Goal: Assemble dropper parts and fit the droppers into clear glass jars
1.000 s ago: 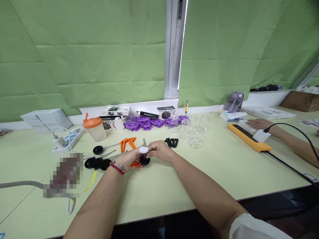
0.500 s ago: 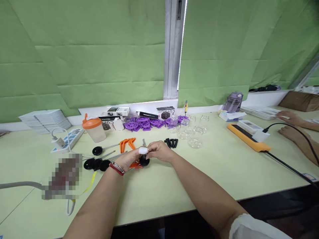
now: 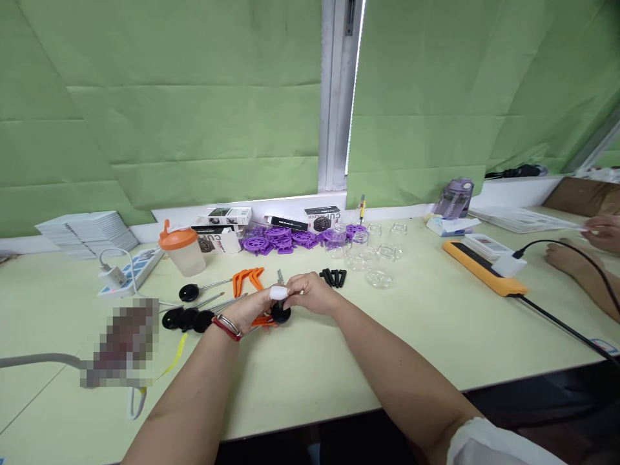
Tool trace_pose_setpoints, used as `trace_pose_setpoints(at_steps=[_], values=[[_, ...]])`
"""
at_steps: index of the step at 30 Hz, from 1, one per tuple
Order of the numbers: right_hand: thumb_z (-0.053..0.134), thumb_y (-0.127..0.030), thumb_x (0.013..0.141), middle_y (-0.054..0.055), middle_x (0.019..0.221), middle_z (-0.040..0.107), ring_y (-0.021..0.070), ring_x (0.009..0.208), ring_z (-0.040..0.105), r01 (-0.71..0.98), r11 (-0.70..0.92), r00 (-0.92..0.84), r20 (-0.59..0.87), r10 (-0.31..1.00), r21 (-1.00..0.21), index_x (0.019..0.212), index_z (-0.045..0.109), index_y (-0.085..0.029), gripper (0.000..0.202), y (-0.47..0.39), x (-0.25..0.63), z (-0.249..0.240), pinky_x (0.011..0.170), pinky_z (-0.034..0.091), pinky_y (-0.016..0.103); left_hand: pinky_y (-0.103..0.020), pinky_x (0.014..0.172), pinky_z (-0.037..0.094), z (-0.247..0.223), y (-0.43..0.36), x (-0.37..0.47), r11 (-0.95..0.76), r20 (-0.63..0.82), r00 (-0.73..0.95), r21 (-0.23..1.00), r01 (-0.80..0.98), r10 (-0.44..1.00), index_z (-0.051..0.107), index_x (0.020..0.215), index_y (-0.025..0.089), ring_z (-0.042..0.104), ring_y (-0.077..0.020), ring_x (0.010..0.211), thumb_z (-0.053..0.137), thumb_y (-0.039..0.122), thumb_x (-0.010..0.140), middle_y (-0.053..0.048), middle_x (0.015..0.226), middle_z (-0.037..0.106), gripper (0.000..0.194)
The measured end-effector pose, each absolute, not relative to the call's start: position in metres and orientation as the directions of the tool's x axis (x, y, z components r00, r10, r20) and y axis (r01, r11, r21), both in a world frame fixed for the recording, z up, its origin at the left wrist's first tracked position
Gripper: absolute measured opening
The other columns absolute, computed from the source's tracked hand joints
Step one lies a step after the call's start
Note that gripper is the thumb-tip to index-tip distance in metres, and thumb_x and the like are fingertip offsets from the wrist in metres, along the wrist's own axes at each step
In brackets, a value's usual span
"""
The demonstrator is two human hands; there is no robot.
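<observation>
Both hands meet above the table's middle around a black disc-ended metal rod; its metal end pokes up beyond the fingers. My left hand is closed around it, with a white covering at the thumb. My right hand pinches at the same piece, its fingertips partly hidden. An orange bracket shows under my left hand; whether it is gripped too is unclear. More orange brackets lie just beyond. Several similar black disc-ended rods rest to the left. Short black sleeves lie beyond my right hand.
Purple plastic parts, boxes and clear cups line the back. An orange-lidded cup and power strip stand left. A yellow power strip lies right, near another person's hands.
My hands and the held rod stay almost still. At the right, the other person's far hand has moved right and now holds a white sheet-like item.
</observation>
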State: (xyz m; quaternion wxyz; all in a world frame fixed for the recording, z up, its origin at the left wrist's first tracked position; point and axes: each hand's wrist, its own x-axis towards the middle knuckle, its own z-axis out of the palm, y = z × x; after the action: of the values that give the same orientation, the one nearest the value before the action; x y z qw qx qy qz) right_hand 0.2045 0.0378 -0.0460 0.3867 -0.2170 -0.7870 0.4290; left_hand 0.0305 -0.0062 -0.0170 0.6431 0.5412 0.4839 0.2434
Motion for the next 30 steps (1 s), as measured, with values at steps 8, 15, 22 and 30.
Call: trace_pose_setpoints(at_steps=[8,15,22,30], values=[[0.075,-0.019,0.066,0.000,0.076,0.066,0.0143,0.074,0.061,0.026,0.566,-0.595,0.442,0.671,-0.824,0.072,0.074,-0.021,0.007,0.0363,0.2047,-0.0484,0.073,0.046,0.026,-0.022,0.041,0.036,-0.0203,-0.0043,0.0283,0.288,-0.354,0.419,0.933,0.214,0.836,0.054,0.104,0.020,0.056,-0.0183,0.059,0.052,0.046,0.074,-0.004,0.073,0.054,0.040],[0.071,-0.017,0.068,0.000,0.079,0.066,0.0143,0.076,0.061,0.029,0.505,-0.599,0.389,0.700,-0.863,0.073,0.074,-0.021,0.007,0.0357,0.2047,-0.0494,0.072,0.046,0.026,-0.021,0.040,0.035,-0.0211,-0.0034,0.0287,0.269,-0.331,0.448,0.942,0.198,0.830,0.053,0.107,0.021,0.056,-0.0174,0.058,0.049,0.045,0.076,-0.003,0.072,0.053,0.039],[0.071,-0.014,0.067,-0.001,0.075,0.063,0.0127,0.074,0.059,0.011,0.486,-0.614,0.377,0.694,-0.874,0.071,0.072,-0.019,0.007,0.0323,0.2052,-0.0432,0.075,0.045,0.026,-0.022,0.040,0.037,-0.0232,-0.0021,0.0274,0.262,-0.331,0.447,0.942,0.211,0.831,0.053,0.106,0.020,0.057,-0.0172,0.057,0.048,0.046,0.077,-0.003,0.072,0.053,0.040],[0.075,-0.022,0.063,-0.001,0.073,0.065,0.0132,0.070,0.059,-0.022,0.418,-0.582,0.351,0.733,-0.908,0.068,0.072,-0.018,0.007,0.0359,0.2031,-0.0505,0.072,0.046,0.026,-0.021,0.041,0.037,-0.0218,-0.0028,0.0281,0.262,-0.327,0.454,0.944,0.201,0.829,0.053,0.099,0.020,0.056,-0.0162,0.057,0.050,0.047,0.076,-0.003,0.073,0.054,0.035]])
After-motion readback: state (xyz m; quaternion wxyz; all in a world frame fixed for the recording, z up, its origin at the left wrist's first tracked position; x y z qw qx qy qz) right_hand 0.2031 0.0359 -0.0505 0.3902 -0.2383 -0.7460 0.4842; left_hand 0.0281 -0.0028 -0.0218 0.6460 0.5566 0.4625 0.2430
